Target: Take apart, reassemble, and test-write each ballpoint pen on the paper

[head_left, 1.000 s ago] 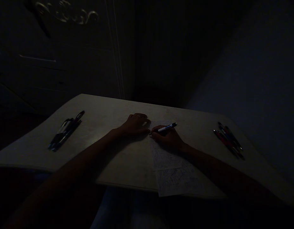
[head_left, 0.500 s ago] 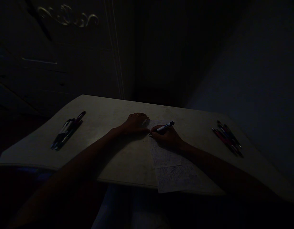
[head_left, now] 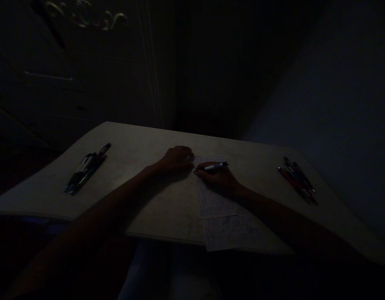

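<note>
My right hand is closed around a white pen with dark ends, whose tip points left at the upper left edge of a written sheet of paper. Dense dark scribbling covers that sheet, and a second written sheet shows below it, reaching the table's front edge. My left hand lies on the table beside the top left of the paper, thumb apart from the fingers. A small pale spot shows between thumb and fingers; what it is I cannot make out in the dim light.
Several pens lie bunched on the left of the pale table. More pens, some red, lie at the right. Behind stands a dark cabinet with scroll ornament; a wall rises on the right.
The pen in my right hand has tilted flatter, and its tip has shifted slightly up and left. My left thumb has drawn back a little from the pen tip. The view has shifted slightly.
</note>
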Motion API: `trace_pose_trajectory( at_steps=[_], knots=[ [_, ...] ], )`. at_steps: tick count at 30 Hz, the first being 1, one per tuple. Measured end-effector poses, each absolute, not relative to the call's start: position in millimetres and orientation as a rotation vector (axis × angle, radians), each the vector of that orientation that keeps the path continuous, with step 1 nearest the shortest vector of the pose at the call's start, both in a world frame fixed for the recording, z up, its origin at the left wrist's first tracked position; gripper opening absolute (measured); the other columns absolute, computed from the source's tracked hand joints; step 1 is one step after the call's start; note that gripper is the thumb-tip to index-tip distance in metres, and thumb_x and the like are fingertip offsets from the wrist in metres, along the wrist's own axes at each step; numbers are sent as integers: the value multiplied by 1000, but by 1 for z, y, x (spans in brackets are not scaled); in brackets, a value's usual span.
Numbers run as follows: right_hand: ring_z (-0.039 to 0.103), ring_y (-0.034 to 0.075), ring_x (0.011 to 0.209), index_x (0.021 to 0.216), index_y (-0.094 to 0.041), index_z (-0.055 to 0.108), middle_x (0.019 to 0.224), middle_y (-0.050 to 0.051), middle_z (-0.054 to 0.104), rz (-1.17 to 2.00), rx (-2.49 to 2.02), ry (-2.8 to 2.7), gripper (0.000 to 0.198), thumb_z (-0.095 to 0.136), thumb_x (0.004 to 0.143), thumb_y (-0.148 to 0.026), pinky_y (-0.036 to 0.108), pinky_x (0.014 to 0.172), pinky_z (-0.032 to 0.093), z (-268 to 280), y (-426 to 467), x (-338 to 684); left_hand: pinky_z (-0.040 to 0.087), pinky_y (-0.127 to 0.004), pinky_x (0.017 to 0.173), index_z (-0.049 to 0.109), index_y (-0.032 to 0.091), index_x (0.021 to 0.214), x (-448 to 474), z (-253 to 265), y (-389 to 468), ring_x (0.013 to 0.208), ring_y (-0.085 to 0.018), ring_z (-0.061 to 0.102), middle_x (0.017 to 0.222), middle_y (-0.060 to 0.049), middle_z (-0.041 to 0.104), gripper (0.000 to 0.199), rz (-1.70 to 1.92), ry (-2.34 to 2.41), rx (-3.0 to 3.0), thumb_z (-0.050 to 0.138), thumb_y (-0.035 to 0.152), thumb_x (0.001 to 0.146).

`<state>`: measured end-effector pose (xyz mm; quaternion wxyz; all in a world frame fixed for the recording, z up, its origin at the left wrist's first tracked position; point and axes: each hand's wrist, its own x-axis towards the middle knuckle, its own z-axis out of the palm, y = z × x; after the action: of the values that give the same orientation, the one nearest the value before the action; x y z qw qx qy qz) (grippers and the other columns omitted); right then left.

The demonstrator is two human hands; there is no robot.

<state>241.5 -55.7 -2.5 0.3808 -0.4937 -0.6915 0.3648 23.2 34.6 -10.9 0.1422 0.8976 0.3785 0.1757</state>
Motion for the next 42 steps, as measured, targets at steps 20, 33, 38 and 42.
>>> trace_pose_trajectory(
  at_steps=[20,33,38,42],
  knots=[
    [56,13,56,92,-18,77,65,1,66,1024,-1335,-1707,26,72,78,-39,27,54,43,2,-53,239,44,-48,107,66,28,131,23,-12,37,127,-30,58,137,-10,66,47,573,1013,2519,64,46,88],
    [58,14,56,92,-19,76,63,0,67,1013,-1326,-1721,24,70,81,-39,27,55,46,4,-52,238,46,-45,104,78,28,113,22,-19,39,124,-30,61,136,-13,65,34,620,991,2537,57,46,93],
    [62,16,61,94,-21,77,67,1,69,994,-1319,-1741,23,69,82,-38,30,59,48,3,-50,238,46,-44,104,78,29,113,23,-19,41,125,-28,60,136,-11,65,33,608,994,2519,58,45,92],
    [66,20,69,94,-21,78,72,4,71,968,-1320,-1762,23,69,82,-38,32,62,50,2,-50,238,46,-45,103,78,28,112,23,-19,40,124,-29,60,134,-12,66,31,645,987,2523,59,42,92]
  ],
)
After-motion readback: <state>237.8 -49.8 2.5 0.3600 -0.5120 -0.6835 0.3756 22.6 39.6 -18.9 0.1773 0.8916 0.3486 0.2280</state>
